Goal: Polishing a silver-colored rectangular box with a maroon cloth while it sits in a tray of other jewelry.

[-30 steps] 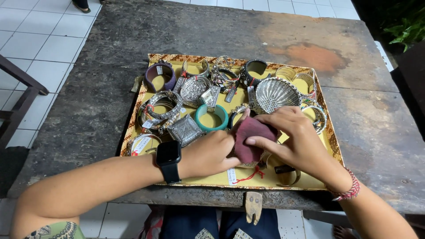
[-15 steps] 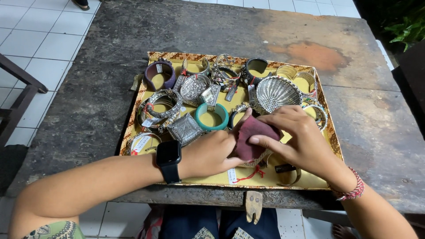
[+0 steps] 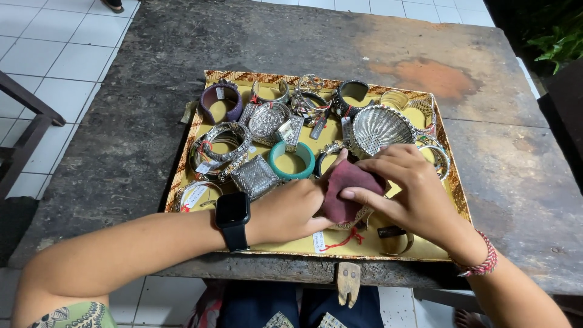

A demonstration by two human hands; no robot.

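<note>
While both hands meet over tray [image 3: 188, 159] front on desk [image 3: 127, 140], left hand [image 3: 290, 211] and right hand [image 3: 408, 191] fingers close on maroon cloth [image 3: 348, 189], apparently wrapping bangle, mostly hidden. Polishing under way; other bracelets, teal bangle [image 3: 292, 160] included, lie untouched.

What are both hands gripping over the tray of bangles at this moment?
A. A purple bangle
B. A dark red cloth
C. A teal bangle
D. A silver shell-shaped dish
B: the left hand and the right hand both close on the dark red cloth above the yellow-lined tray, while the teal bangle, purple bangle and silver shell-shaped dish lie untouched behind them.
</note>
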